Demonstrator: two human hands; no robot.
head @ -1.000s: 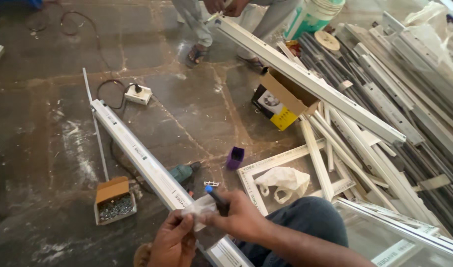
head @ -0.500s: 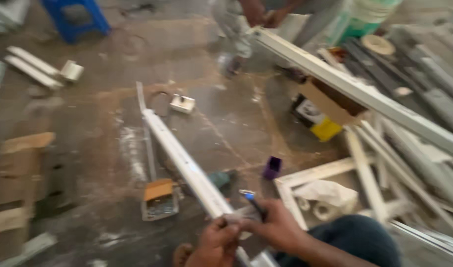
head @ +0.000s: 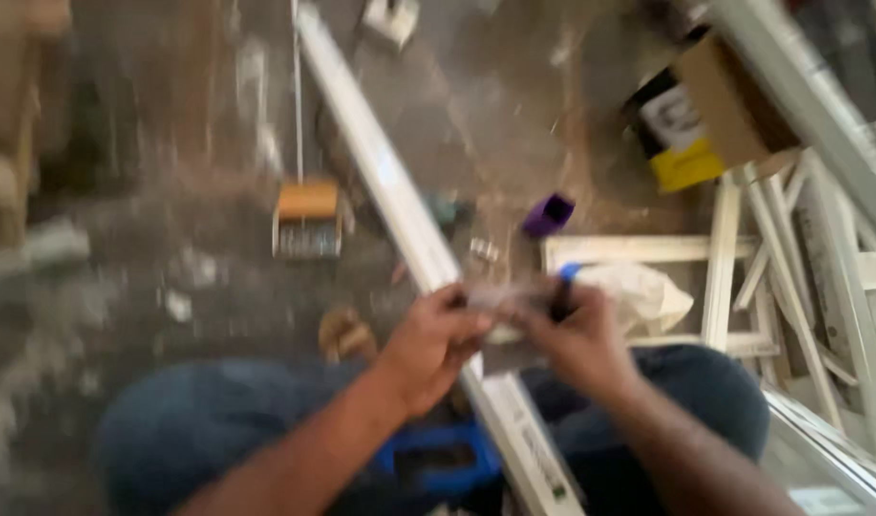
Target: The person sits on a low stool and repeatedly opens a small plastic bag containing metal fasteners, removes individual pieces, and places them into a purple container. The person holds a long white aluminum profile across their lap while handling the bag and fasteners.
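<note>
Floor: dusty grey concrete floor [head: 170, 287], pretty scuffed up.
Strip: long white strip [head: 390, 191] laid across it, between the knees.
Left hand [head: 433, 344]: closed around the strip.
Right hand [head: 576, 339]: wrapped round a dark tool [head: 562, 291].

Bare forearms, no sleeves; dark blue trousers [head: 218, 430] over both knees; sandal [head: 345, 334] on foot.

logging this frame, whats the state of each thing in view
left hand: closed on a small pale piece, too blurred to identify
right hand: gripping a dark tool with a blue tip
long white bar: lying flat on the floor
small orange box: open, contents blurred
cardboard box: open
purple cup: tipped over
</note>
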